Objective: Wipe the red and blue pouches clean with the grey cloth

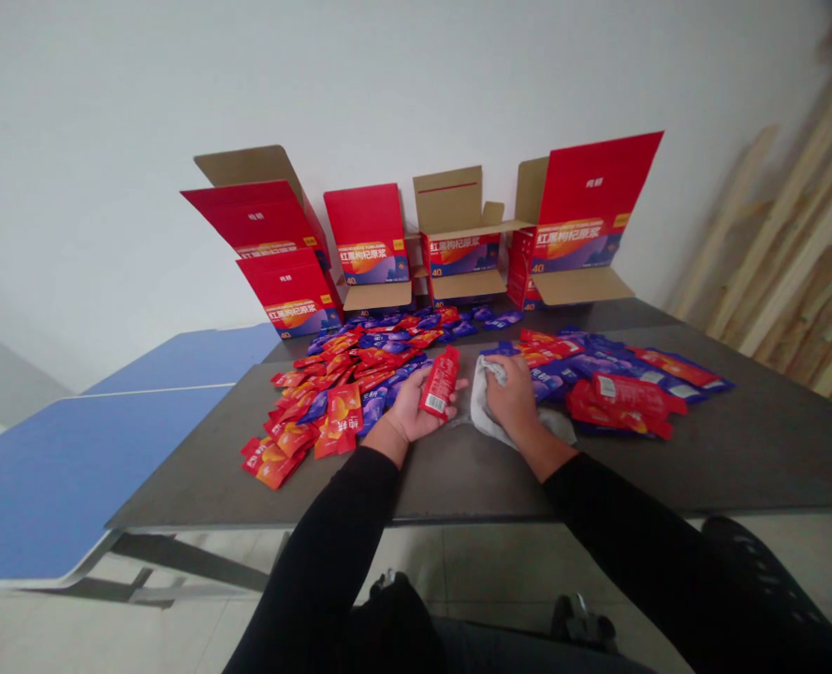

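Note:
A red sachet (pixel 441 379) with a white barcode label lies in my left hand (pixel 414 412), its fingers curled around it above the grey table. Close by on the right, my right hand (pixel 514 398) grips a whitish cloth (pixel 484 412), part of which spreads on the tabletop. To the left of my hands is a large pile of red and purple sachets (pixel 345 412). Another heap of sachets (pixel 622 402) lies to the right, with several red ones on top showing their backs.
Several open red cartons (pixel 377 248) stand along the back of the grey table (pixel 197 468) near the wall. A blue table (pixel 43 487) adjoins at the left. Wooden slats (pixel 809 225) lean at the right.

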`<act>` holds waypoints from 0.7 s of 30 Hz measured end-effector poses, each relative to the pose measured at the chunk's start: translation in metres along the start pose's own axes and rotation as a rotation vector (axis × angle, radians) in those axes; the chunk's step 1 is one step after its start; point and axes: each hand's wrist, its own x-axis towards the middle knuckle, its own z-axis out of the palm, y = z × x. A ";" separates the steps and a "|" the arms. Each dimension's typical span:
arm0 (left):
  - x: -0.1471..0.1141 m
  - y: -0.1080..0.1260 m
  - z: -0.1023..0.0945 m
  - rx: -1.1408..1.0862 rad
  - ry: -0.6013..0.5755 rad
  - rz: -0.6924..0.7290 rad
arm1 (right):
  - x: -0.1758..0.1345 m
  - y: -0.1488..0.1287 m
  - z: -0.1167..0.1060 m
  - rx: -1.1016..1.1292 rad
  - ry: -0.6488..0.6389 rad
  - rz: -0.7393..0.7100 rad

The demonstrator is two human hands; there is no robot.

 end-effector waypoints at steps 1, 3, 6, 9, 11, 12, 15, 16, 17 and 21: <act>0.001 0.002 -0.001 -0.043 0.029 0.043 | 0.000 0.000 0.000 -0.009 -0.002 -0.019; 0.005 0.004 -0.004 -0.111 0.097 0.134 | -0.001 -0.001 0.000 -0.024 -0.011 -0.040; 0.013 0.005 -0.006 -0.128 0.232 0.285 | -0.002 -0.004 -0.001 -0.021 -0.046 -0.045; 0.018 0.004 -0.004 -0.071 0.337 0.384 | -0.004 -0.007 -0.002 0.026 -0.120 -0.080; 0.019 0.002 -0.003 -0.027 0.375 0.417 | -0.007 -0.008 -0.002 0.067 -0.187 -0.128; 0.019 0.001 -0.002 0.001 0.383 0.439 | -0.008 -0.009 -0.003 0.086 -0.220 -0.156; 0.018 -0.003 -0.001 0.100 0.357 0.491 | -0.013 -0.012 -0.004 0.146 -0.305 -0.245; 0.018 -0.005 0.000 0.122 0.339 0.488 | -0.015 -0.013 -0.004 0.165 -0.337 -0.275; 0.017 -0.006 0.001 0.132 0.322 0.468 | -0.016 -0.013 -0.005 0.181 -0.375 -0.304; 0.015 -0.012 0.007 0.118 0.240 0.331 | -0.019 -0.013 -0.004 0.225 -0.537 -0.398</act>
